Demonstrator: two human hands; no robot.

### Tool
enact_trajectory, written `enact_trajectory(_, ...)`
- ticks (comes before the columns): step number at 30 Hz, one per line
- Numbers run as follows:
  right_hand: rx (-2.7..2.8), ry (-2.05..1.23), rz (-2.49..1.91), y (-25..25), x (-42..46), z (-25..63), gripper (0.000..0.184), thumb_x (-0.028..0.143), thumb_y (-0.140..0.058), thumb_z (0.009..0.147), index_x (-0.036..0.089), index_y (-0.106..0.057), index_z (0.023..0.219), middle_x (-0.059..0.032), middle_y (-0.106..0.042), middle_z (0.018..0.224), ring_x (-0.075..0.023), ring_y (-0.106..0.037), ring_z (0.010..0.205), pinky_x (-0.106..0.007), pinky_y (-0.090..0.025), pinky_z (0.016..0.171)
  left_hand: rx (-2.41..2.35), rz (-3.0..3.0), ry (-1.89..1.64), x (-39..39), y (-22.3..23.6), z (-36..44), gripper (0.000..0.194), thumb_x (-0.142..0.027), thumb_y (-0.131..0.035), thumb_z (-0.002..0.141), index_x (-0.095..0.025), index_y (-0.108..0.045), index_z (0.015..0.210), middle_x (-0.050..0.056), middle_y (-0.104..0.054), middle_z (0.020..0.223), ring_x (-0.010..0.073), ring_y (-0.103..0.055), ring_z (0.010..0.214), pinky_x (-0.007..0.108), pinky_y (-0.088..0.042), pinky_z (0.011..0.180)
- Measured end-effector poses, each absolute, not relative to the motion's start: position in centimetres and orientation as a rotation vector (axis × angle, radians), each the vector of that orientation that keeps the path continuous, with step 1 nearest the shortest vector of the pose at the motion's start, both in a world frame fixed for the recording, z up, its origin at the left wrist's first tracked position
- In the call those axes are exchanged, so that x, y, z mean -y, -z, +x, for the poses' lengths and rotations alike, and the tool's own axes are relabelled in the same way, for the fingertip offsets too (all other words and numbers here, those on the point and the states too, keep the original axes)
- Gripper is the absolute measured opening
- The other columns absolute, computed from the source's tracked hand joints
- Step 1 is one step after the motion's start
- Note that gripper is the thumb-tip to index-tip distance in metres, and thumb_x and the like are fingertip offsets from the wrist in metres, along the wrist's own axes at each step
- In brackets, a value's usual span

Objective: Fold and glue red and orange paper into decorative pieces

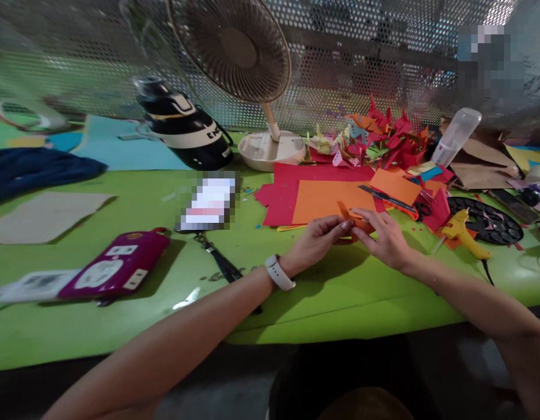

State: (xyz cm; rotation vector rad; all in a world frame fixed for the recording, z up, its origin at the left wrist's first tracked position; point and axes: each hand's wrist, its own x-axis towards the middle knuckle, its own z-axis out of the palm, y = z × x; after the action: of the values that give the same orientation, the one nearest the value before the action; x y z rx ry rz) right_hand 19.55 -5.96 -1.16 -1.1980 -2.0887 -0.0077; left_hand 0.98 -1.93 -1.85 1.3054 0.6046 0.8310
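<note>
My left hand, with a white watch on its wrist, and my right hand meet over the green table. Both pinch a small folded piece of orange paper between their fingertips. Just beyond them lie an orange sheet and a red sheet. An orange utility knife rests on the sheets, a little past my right hand.
A pile of folded paper shapes sits at the back. A yellow glue gun and a black round tray lie to the right. A desk fan, a black bottle and a magenta pouch stand left.
</note>
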Motion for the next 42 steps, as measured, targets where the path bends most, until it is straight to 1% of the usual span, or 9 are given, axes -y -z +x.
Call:
enact_trajectory(6,2.095,0.014,-1.191,1.2,5.9,19.6,0.033,0.035,-0.052,0.098,0.024,-0.059,0.128,-0.009,-0.072,0.116,-0.0228,-0.07,0.093,-0.041,-0.057,0.083,-0.611,1.297,-0.832,1.9,1.8,1.0,0.039,-0.053,-0.077,0.075,-0.016,-0.069,0.084,0.003,-0.072,0.082,0.0142,-0.068,0.076,0.033,-0.061,0.08)
enact_trajectory(22,2.102,-0.092,-1.231,1.7,5.6,19.7,0.036,0.036,-0.052,0.097,0.025,-0.057,0.131,-0.0096,-0.071,0.119,-0.0235,-0.069,0.093,-0.042,-0.057,0.083,-0.646,1.455,-0.889,2.0,1.8,1.0,0.03,-0.045,-0.07,0.084,-0.016,-0.067,0.076,0.002,-0.066,0.072,0.0133,-0.062,0.069,0.031,-0.057,0.075)
enact_trajectory(27,2.108,-0.091,-1.218,1.7,5.7,19.7,0.035,0.036,-0.052,0.097,0.023,-0.058,0.129,-0.0107,-0.071,0.12,-0.0234,-0.069,0.091,-0.042,-0.057,0.082,-0.651,1.403,-0.879,2.0,1.8,1.1,0.034,-0.049,-0.073,0.08,-0.015,-0.068,0.078,0.002,-0.067,0.074,0.013,-0.063,0.07,0.03,-0.058,0.075)
enact_trajectory(30,2.054,-0.066,-1.211,1.1,5.7,19.7,0.035,0.036,-0.053,0.097,0.025,-0.057,0.13,-0.0094,-0.072,0.112,-0.0234,-0.068,0.092,-0.043,-0.056,0.086,-0.664,1.347,-0.916,2.0,1.6,1.1,0.039,-0.054,-0.076,0.075,-0.016,-0.068,0.077,0.002,-0.069,0.076,0.0146,-0.066,0.073,0.032,-0.059,0.077)
enact_trajectory(33,1.823,-0.063,-1.223,0.4,5.4,19.9,0.045,0.043,-0.06,0.092,0.024,-0.053,0.132,-0.01,-0.069,0.111,-0.0255,-0.065,0.104,-0.048,-0.052,0.094,-0.697,1.233,-1.049,2.0,1.2,1.1,0.042,-0.056,-0.079,0.071,-0.016,-0.069,0.078,0.002,-0.072,0.078,0.0168,-0.069,0.077,0.035,-0.059,0.082)
enact_trajectory(35,1.624,-0.215,-1.234,0.3,4.9,20.1,0.056,0.05,-0.067,0.086,0.023,-0.051,0.132,-0.0119,-0.065,0.119,-0.0255,-0.063,0.11,-0.046,-0.053,0.093,-0.708,1.145,-1.144,2.0,1.1,1.2,0.041,-0.055,-0.081,0.07,-0.017,-0.071,0.082,0.002,-0.074,0.082,0.0181,-0.07,0.081,0.037,-0.059,0.086)
enact_trajectory(36,1.542,-0.351,-1.235,0.4,4.7,20.1,0.059,0.053,-0.07,0.083,0.022,-0.051,0.129,-0.0126,-0.065,0.119,-0.0246,-0.063,0.109,-0.043,-0.055,0.089,-0.707,1.11,-1.174,1.9,1.1,1.2,0.041,-0.054,-0.082,0.069,-0.018,-0.072,0.085,0.002,-0.075,0.084,0.0185,-0.07,0.083,0.037,-0.058,0.087)
enact_trajectory(39,1.419,-0.837,-1.2,1.3,4.2,20.0,0.054,0.06,-0.072,0.077,0.019,-0.058,0.11,-0.011,-0.07,0.103,-0.0205,-0.068,0.093,-0.036,-0.058,0.077,-0.71,1.06,-1.192,1.9,1.3,1.3,0.038,-0.053,-0.083,0.069,-0.02,-0.075,0.088,0.001,-0.075,0.084,0.0175,-0.069,0.084,0.035,-0.057,0.086)
enact_trajectory(42,1.391,-1.099,-1.149,1.9,4.2,19.4,0.05,0.06,-0.074,0.074,0.019,-0.062,0.098,-0.0088,-0.073,0.093,-0.0197,-0.07,0.085,-0.037,-0.06,0.077,-0.733,1.069,-1.196,1.9,1.7,1.3,0.031,-0.049,-0.083,0.07,-0.021,-0.076,0.082,-0.001,-0.074,0.082,0.013,-0.066,0.079,0.026,-0.055,0.079)
